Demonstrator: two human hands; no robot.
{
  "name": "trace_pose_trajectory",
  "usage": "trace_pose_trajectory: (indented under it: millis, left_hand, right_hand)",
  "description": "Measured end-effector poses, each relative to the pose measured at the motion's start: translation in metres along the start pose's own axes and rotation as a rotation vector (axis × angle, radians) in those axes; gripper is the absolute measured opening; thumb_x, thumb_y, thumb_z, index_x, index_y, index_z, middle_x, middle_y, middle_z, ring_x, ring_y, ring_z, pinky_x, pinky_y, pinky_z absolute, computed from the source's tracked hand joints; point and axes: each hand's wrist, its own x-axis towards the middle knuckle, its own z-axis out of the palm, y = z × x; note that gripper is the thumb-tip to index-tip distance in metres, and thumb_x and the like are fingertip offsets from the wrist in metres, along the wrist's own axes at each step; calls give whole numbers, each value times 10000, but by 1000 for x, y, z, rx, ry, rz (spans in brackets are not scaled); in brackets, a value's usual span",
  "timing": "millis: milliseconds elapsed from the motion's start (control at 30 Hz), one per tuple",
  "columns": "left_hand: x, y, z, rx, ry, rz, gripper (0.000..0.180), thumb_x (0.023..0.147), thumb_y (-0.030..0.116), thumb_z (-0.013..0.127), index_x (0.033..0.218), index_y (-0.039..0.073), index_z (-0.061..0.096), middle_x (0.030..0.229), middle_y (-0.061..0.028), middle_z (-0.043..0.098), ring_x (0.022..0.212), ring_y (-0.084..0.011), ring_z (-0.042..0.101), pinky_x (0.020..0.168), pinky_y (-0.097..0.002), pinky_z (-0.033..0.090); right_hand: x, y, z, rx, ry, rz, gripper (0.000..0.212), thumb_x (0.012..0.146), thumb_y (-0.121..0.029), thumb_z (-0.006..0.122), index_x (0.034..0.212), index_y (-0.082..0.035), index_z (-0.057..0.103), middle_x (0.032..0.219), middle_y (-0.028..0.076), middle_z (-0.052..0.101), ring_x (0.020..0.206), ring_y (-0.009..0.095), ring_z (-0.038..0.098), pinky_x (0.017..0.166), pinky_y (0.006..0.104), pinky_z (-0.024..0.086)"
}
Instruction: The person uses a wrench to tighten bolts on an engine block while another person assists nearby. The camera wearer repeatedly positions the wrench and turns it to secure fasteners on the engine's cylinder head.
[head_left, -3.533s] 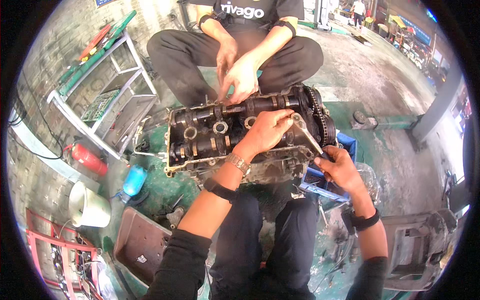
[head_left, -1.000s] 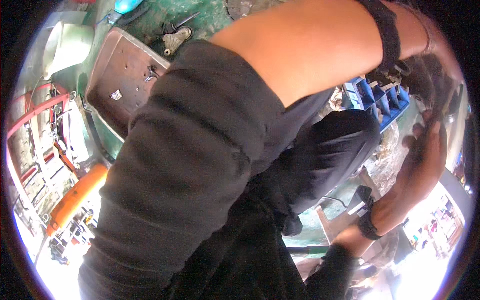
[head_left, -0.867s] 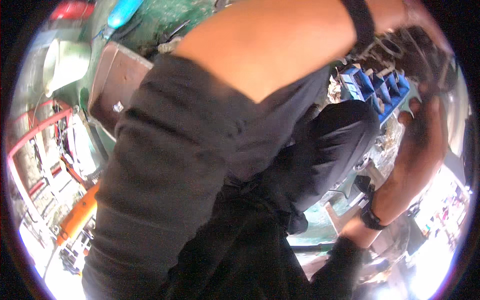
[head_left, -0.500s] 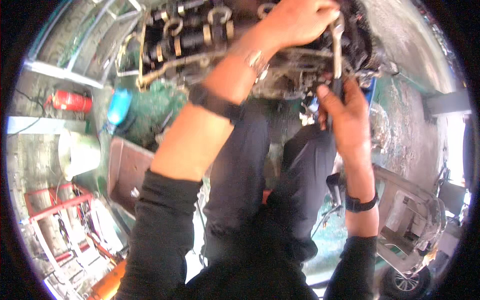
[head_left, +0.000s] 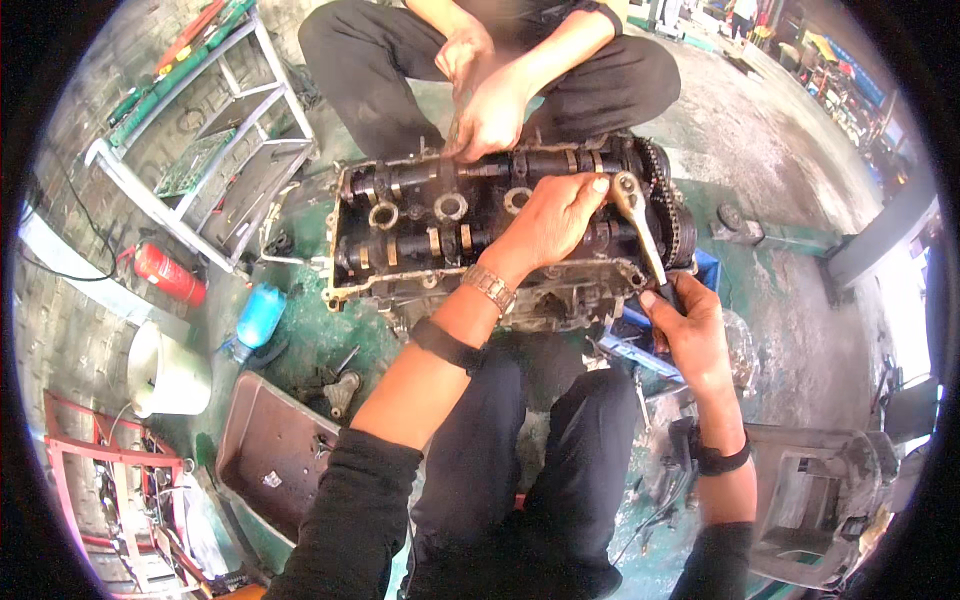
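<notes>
A cylinder head [head_left: 420, 283] with camshafts and a timing chain [head_left: 664, 180] at its right end lies in front of my knees. My right hand [head_left: 690, 328] is closed round the dark grip of a ratchet wrench [head_left: 642, 228]. Its round head points away from me, over the cylinder head's right part. My left hand [head_left: 552, 222] hovers over the camshafts, thumb tip just left of the ratchet's head; its fingers are curled together, and anything in them is hidden. Across from me, a co-worker's hands [head_left: 490, 115] work at the far edge.
A blue crate [head_left: 640, 347] stands partly beneath the cylinder head's right end. To the left are a brown tray [head_left: 262, 430], a blue bottle [head_left: 262, 315], a white bucket [head_left: 172, 370], a fire extinguisher [head_left: 168, 272] and a metal rack [head_left: 270, 140]. A grey plastic housing [head_left: 815, 500] lies at right.
The view has tipped up, so the whole cylinder head and the co-worker now show. The ratchet, upright in the picture before, now leans with its head to the left. My right hand still grips it.
</notes>
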Motion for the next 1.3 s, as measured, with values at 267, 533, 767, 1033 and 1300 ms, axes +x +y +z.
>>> trace_pose_trajectory:
  millis: [267, 533, 767, 1033, 1300]
  left_hand:
    - [0, -1, 0, 88, 21, -36, 353, 984, 281, 460, 988, -39, 607, 825, -287, 584, 756, -424, 582, 699, -420, 464]
    - [0, -9, 2, 95, 13, 21, 322, 929, 194, 548, 1105, -69, 605, 962, -280, 636, 890, -405, 635, 773, -396, 503]
    - [1, -10, 1, 138, -1, 31, 294, 913, 171, 570, 1103, -50, 611, 931, -271, 638, 866, -404, 635, 754, -396, 506]
    - [1, -7, -1, 145, -83, -84, 333, 919, 190, 569, 1145, -51, 610, 1133, -220, 644, 1047, -305, 634, 922, -356, 471]
    - [1, -3, -1, 180, -77, -85, 319, 903, 190, 589, 1125, -37, 624, 1105, -219, 651, 1019, -308, 646, 902, -363, 481]
  right_hand:
    - [18, 4, -17, -106, -127, 96, 140, 879, -127, 655, 856, -12, 580, 613, -23, 517, 464, 52, 457, 417, 213, 354]
    - [27, 3, -34, -199, -195, 130, 158, 876, -129, 662, 917, 9, 596, 654, -25, 529, 498, 46, 463, 429, 211, 357]
    - [43, 5, -51, -270, -172, 88, 185, 853, -161, 692, 786, -9, 611, 595, 6, 554, 472, 76, 495, 432, 250, 396]
    - [52, 5, -60, -630, 13, -351, 192, 784, -142, 731, 816, 13, 623, 621, 100, 598, 543, 140, 556, 532, 317, 449]
    - [67, 5, -65, -653, 98, -365, 214, 759, -144, 750, 820, 18, 625, 659, 145, 622, 569, 184, 573, 571, 334, 466]
